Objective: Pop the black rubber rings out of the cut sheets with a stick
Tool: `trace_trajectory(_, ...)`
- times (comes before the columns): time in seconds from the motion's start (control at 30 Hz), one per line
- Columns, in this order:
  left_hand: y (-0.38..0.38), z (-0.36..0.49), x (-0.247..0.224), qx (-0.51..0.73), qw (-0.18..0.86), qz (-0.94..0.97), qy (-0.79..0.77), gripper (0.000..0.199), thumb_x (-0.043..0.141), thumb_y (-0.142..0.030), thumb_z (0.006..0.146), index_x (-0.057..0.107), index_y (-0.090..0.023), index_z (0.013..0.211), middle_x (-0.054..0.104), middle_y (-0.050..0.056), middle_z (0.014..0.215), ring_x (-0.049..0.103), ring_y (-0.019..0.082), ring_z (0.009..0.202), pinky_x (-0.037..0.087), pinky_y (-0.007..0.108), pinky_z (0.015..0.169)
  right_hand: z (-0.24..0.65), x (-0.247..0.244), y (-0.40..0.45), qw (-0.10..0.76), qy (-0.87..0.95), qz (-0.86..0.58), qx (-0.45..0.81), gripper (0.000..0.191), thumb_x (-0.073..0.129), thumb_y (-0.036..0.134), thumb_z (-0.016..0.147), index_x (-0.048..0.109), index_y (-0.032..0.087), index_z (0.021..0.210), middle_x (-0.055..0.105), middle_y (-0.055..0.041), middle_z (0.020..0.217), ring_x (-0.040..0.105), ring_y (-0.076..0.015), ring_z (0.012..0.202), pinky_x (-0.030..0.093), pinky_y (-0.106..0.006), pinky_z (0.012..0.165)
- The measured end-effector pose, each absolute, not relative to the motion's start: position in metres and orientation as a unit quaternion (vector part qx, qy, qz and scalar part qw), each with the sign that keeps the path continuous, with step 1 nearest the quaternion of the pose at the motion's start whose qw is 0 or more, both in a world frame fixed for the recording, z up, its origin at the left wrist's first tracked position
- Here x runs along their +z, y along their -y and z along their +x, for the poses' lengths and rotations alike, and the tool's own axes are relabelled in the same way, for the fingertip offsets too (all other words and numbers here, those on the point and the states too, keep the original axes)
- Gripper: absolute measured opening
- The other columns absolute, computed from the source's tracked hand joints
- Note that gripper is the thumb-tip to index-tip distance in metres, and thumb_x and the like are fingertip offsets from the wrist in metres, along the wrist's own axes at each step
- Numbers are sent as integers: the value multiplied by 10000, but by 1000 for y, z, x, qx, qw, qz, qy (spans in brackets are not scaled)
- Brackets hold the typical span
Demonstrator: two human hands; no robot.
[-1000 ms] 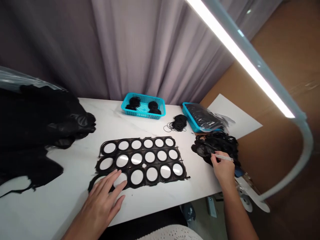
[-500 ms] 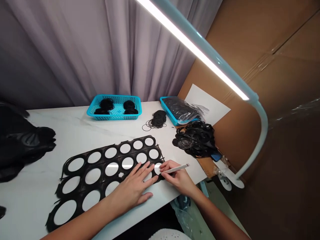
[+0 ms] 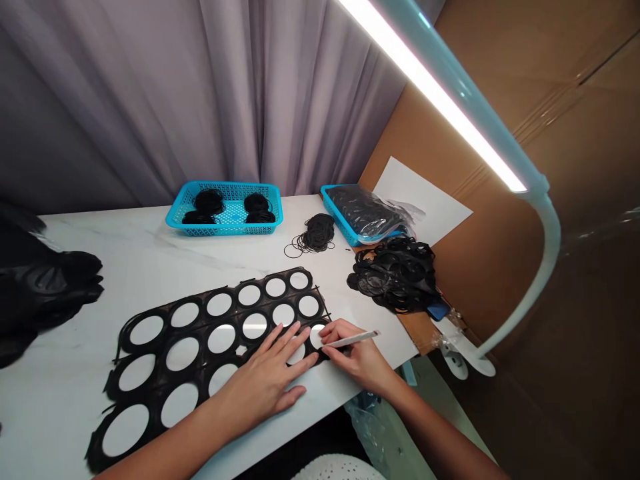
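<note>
A black sheet with rows of round holes (image 3: pixel 202 361) lies flat on the white table. My left hand (image 3: pixel 273 370) rests on its near right part, fingers spread and palm down. Between the thumb and fingers of my right hand (image 3: pixel 357 357) is a slim white pen-like tool (image 3: pixel 354 339), its tip angled down at the hole in the sheet's near right corner. The tip itself is hidden by my fingers. Just beyond the sheet sits a loose pile of thin black rings (image 3: pixel 320 232).
A blue basket (image 3: pixel 224 229) with several black bundles stands at the back. Right of it are a blue tray (image 3: pixel 341 217) under a plastic bag of black material and a heap of black scraps (image 3: pixel 395 275). A lit lamp (image 3: pixel 450 100) arches overhead. Black sheeting (image 3: pixel 50 287) lies left.
The view has shifted slightly, so the lamp appears farther right and larger. Both hands, the pen-like tool and the sheet keep nearly the same positions relative to each other.
</note>
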State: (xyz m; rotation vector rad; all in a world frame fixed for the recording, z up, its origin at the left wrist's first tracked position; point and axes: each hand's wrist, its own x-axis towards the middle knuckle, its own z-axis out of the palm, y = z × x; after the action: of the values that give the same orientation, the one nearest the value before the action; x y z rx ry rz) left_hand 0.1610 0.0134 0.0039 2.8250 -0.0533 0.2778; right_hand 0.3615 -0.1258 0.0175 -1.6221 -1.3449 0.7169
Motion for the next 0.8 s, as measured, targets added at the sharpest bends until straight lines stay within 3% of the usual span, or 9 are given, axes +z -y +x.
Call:
trace_trajectory(0.17, -11, 160, 6, 95, 163, 982, 4, 598, 654, -222, 872, 450, -284, 1430, 74, 100, 1647, 220, 339, 1475, 290, 534, 1161, 350, 14, 131, 333, 669, -646, 155, 94, 524, 142, 950, 591, 203, 927, 661, -92, 1093, 609, -213, 992, 521, -356, 841)
trace_trajectory(0.3, -11, 160, 5, 95, 174, 980, 3, 595, 665, -220, 863, 462, -281, 1419, 37, 91, 1650, 210, 351, 1475, 290, 535, 1162, 358, 11, 128, 225, 748, -623, 27, 156, 459, 154, 990, 611, 186, 985, 687, -110, 1120, 600, -250, 1005, 488, -397, 842)
trace_trajectory(0.47, -11, 158, 8, 93, 174, 980, 3, 586, 684, -199, 842, 496, -278, 1392, 52, 105, 1648, 225, 373, 1466, 297, 546, 1152, 423, 11, 100, 291, 568, -765, -87, 237, 397, 218, 993, 630, 181, 964, 701, -129, 971, 612, -270, 909, 458, -416, 813)
trace_trajectory(0.53, -11, 158, 11, 92, 174, 980, 5, 568, 691, -247, 856, 500, -282, 1390, 119, 107, 1641, 237, 368, 1463, 304, 541, 1150, 440, 14, 87, 338, 497, -797, -62, 222, 437, 267, 974, 635, 194, 902, 706, -116, 938, 619, -266, 877, 461, -400, 798)
trace_trajectory(0.67, -17, 164, 12, 88, 162, 982, -28, 596, 630, -379, 925, 408, -258, 1465, 313, 112, 1585, 299, 306, 1452, 335, 493, 1147, 425, 20, 70, 432, 494, -731, 186, 203, 534, 329, 928, 625, 211, 789, 725, -55, 885, 655, -219, 851, 486, -327, 770)
trace_trajectory(0.8, -28, 173, 4, 109, 122, 983, -89, 573, 559, -408, 963, 388, -217, 1476, 326, 130, 1577, 288, 306, 1456, 285, 507, 1162, 393, 22, 65, 456, 490, -660, 341, 190, 605, 334, 883, 607, 200, 749, 730, -51, 893, 659, -201, 842, 498, -312, 754)
